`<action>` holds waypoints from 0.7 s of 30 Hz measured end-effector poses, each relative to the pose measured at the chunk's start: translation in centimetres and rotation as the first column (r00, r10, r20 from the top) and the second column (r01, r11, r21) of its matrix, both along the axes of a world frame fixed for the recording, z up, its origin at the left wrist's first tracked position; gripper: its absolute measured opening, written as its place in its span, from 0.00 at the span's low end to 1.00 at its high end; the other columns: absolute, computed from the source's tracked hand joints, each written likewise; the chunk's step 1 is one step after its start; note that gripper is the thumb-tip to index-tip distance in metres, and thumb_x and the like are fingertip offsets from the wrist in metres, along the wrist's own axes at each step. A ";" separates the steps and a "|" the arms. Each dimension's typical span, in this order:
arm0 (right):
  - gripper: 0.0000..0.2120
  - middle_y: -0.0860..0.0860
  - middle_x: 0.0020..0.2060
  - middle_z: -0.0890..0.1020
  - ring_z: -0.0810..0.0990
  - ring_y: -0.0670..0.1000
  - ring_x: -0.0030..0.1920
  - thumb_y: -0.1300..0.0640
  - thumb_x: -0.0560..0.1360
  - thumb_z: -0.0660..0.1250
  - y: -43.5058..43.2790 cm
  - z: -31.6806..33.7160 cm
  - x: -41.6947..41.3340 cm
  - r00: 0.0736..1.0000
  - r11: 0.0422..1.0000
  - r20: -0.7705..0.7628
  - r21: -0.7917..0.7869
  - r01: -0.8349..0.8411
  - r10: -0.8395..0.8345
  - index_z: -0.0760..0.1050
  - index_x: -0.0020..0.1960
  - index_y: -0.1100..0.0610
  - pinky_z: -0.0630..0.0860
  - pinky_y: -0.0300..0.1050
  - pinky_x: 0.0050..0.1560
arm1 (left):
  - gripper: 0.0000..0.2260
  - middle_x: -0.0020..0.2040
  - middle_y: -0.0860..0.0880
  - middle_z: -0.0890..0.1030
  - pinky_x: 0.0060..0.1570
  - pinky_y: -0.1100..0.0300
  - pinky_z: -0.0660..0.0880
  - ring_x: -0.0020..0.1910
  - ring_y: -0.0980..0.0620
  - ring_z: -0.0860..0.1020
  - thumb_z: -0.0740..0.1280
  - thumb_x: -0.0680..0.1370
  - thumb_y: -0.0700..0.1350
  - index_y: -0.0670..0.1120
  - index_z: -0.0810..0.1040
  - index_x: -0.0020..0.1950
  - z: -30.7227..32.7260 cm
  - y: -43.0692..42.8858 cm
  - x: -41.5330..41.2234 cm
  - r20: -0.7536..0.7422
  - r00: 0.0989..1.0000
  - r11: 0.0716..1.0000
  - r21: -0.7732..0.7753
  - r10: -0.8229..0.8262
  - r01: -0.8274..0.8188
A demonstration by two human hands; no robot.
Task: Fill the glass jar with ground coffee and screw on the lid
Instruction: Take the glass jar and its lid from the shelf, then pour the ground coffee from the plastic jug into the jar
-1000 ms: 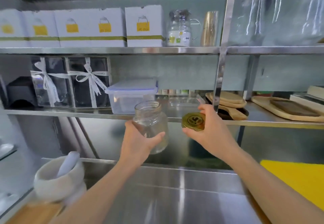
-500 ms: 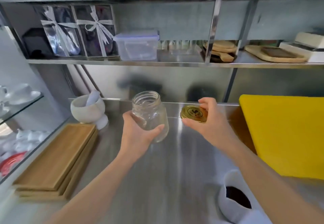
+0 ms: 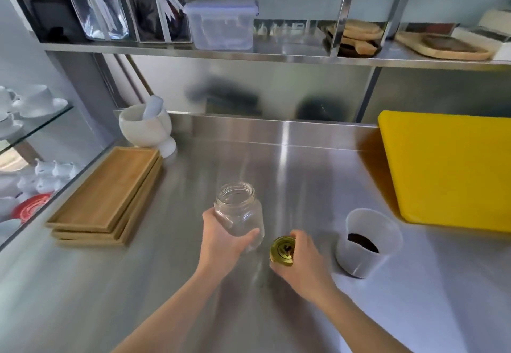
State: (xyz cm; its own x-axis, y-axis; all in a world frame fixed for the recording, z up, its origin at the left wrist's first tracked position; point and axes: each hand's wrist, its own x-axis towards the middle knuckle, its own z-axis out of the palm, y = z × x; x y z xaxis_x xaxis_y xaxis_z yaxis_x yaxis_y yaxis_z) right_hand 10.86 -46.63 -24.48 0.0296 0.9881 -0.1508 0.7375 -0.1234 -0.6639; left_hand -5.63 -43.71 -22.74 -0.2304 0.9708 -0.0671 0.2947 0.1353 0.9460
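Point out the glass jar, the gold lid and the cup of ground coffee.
glass jar point(image 3: 238, 208): head view, clear shoulder below the mouth.
gold lid point(image 3: 282, 251): head view, centre of top face.
cup of ground coffee point(image 3: 367, 244): head view, translucent wall.

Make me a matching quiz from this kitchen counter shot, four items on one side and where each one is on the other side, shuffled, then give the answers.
Things:
1. glass jar
2. gold lid
3. plastic cup of ground coffee
4. white mortar and pestle

Places:
A. standing on the steel counter, right of both hands
B. held in the left hand
C. at the back of the counter, behind the wooden trays
D. held in the right hand

Pairs: 1-B, 2-D, 3-A, 4-C
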 end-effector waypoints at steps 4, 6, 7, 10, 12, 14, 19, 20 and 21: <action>0.35 0.52 0.66 0.67 0.69 0.52 0.64 0.49 0.70 0.72 -1.0 -1.8 0.5 1.000 0.999 0.017 -0.026 0.021 -0.021 0.57 0.69 0.55 0.69 0.44 0.61 | 0.31 0.48 0.52 0.70 0.47 0.56 0.76 0.49 0.52 0.74 0.79 0.61 0.50 0.51 0.62 0.53 -1.6 -1.3 0.1 0.022 1.000 0.999 -0.031 -0.007 0.008; 0.38 0.52 0.67 0.65 0.68 0.52 0.65 0.50 0.70 0.72 -1.3 -2.4 0.6 1.000 0.999 0.003 -0.040 0.015 -0.014 0.54 0.72 0.54 0.68 0.45 0.64 | 0.31 0.49 0.52 0.70 0.48 0.62 0.71 0.51 0.52 0.74 0.78 0.63 0.48 0.51 0.61 0.55 -2.1 -1.9 0.3 0.015 1.000 1.000 -0.024 -0.011 0.012; 0.39 0.52 0.68 0.65 0.68 0.52 0.66 0.50 0.70 0.72 -1.5 -2.6 0.7 1.000 0.999 0.006 -0.050 0.009 -0.008 0.53 0.72 0.53 0.67 0.45 0.64 | 0.32 0.49 0.52 0.70 0.48 0.63 0.70 0.52 0.52 0.73 0.78 0.63 0.48 0.51 0.61 0.57 -2.3 -2.2 0.4 0.015 1.000 1.000 -0.021 -0.014 0.014; 0.38 0.51 0.68 0.65 0.67 0.53 0.66 0.49 0.70 0.71 -2.0 -3.2 0.8 0.998 0.999 0.064 -0.051 -0.017 0.021 0.53 0.73 0.52 0.65 0.45 0.65 | 0.36 0.52 0.56 0.69 0.53 0.63 0.68 0.55 0.53 0.72 0.78 0.63 0.47 0.49 0.61 0.63 -3.0 -2.7 0.5 0.016 1.000 0.999 -0.023 -0.026 0.027; 0.38 0.50 0.68 0.65 0.66 0.52 0.66 0.48 0.71 0.70 -2.2 -3.4 0.8 0.995 0.999 0.091 -0.030 -0.025 0.028 0.53 0.73 0.51 0.65 0.44 0.66 | 0.38 0.55 0.54 0.69 0.56 0.62 0.67 0.57 0.53 0.71 0.78 0.63 0.46 0.49 0.60 0.66 -3.4 -2.9 0.6 0.006 0.999 0.999 -0.024 -0.037 0.037; 0.37 0.50 0.68 0.64 0.65 0.52 0.67 0.47 0.72 0.69 -2.3 -3.4 0.8 0.994 0.999 0.104 -0.019 -0.026 0.028 0.51 0.73 0.51 0.64 0.44 0.66 | 0.38 0.58 0.53 0.68 0.58 0.61 0.67 0.58 0.53 0.70 0.78 0.64 0.46 0.49 0.59 0.66 -3.6 -3.2 0.8 -0.001 0.999 0.999 -0.019 -0.038 0.038; 0.37 0.50 0.68 0.64 0.64 0.52 0.68 0.45 0.73 0.67 -2.4 -3.5 0.6 0.987 0.999 0.153 -0.005 -0.037 0.038 0.49 0.74 0.51 0.62 0.45 0.67 | 0.39 0.59 0.53 0.68 0.62 0.58 0.69 0.60 0.52 0.70 0.78 0.63 0.48 0.50 0.59 0.67 -4.2 -3.3 0.8 -0.018 0.998 0.998 -0.027 -0.061 0.060; 0.38 0.50 0.68 0.64 0.64 0.52 0.68 0.45 0.73 0.67 -2.4 -3.5 0.7 0.988 0.999 0.150 -0.003 -0.035 0.035 0.49 0.74 0.51 0.62 0.45 0.67 | 0.40 0.59 0.53 0.67 0.61 0.58 0.69 0.61 0.52 0.70 0.78 0.63 0.49 0.50 0.58 0.67 -4.3 -3.3 0.8 -0.027 0.997 0.998 -0.024 -0.067 0.066; 0.38 0.50 0.69 0.63 0.63 0.52 0.68 0.45 0.73 0.67 -2.5 -3.5 0.7 0.988 0.999 0.147 0.001 -0.037 0.037 0.49 0.74 0.51 0.62 0.45 0.68 | 0.40 0.59 0.54 0.67 0.60 0.59 0.69 0.61 0.52 0.70 0.78 0.63 0.49 0.50 0.58 0.68 -4.4 -3.4 0.7 -0.031 0.997 0.997 -0.024 -0.073 0.072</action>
State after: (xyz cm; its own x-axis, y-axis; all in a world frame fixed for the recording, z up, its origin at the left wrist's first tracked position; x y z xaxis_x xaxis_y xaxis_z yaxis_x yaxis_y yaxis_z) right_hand 11.56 -49.12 -27.96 0.0147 0.9895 -0.1439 0.8310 -0.0922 -0.5486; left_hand -4.95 -47.08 -27.14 -0.1615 0.9834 -0.0832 0.3340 0.1338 0.9330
